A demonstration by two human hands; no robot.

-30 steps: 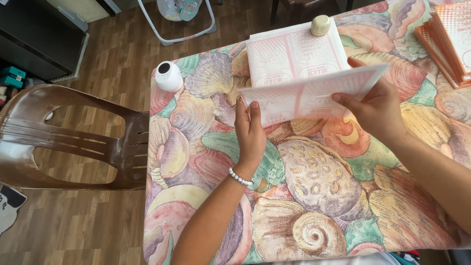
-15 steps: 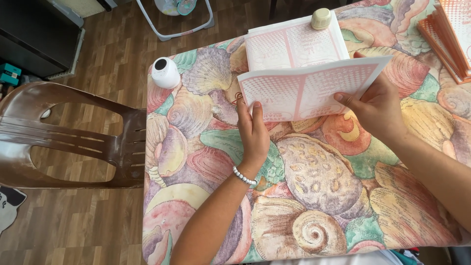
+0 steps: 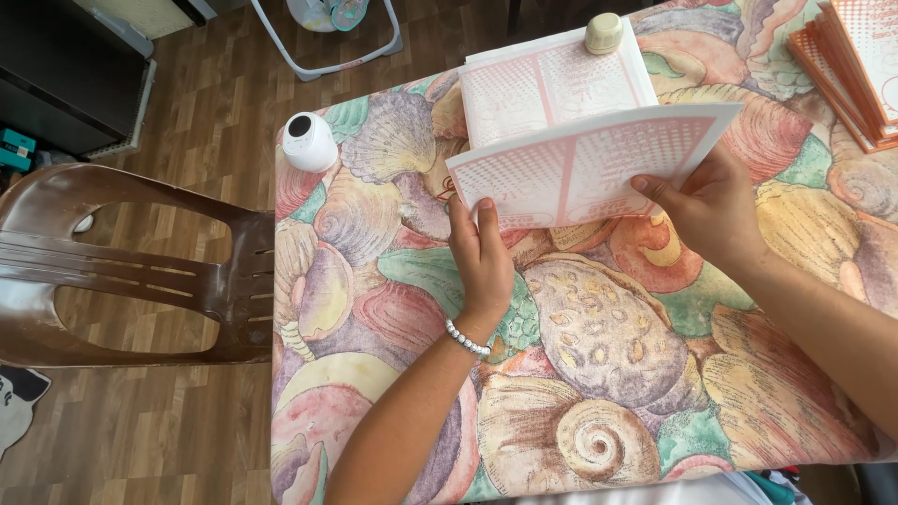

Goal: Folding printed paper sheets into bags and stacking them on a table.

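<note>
Both hands held one printed sheet (image 3: 591,164), white with a pink grid pattern, lifted off the counter (image 3: 599,374) just in front of the stack of similar sheets (image 3: 552,89). The left hand (image 3: 482,257) pinched the sheet's near-left edge, fingers on top and thumb hidden beneath. The right hand (image 3: 716,206) was clamped on its near-right edge, thumb lying over the printed face. The sheet sagged little and tilted slightly, its far edge overlapping the front of the stack.

Doing this well seemed to call for a light grip at both edges, so the paper stayed flat and did not crease. It also called for keeping the sheet square to the stack so that the corners could be matched. A small cream-coloured round weight (image 3: 603,33) sat on the stack's far edge; it appeared to keep the pile from shifting, so the sheet should be kept from knocking it.

Left of the stack, a small white round device (image 3: 309,142) stood close to the counter's corner edge, near enough that a wide sweep might tip it off. Right of the stack, a pile of orange-edged booklets (image 3: 856,65) narrowed the space on that side. Nearer the person than the stack, the shell-patterned cloth lay bare and gave the most room. A brown plastic chair (image 3: 140,271) stood well left of the stack, against the counter's side.
</note>
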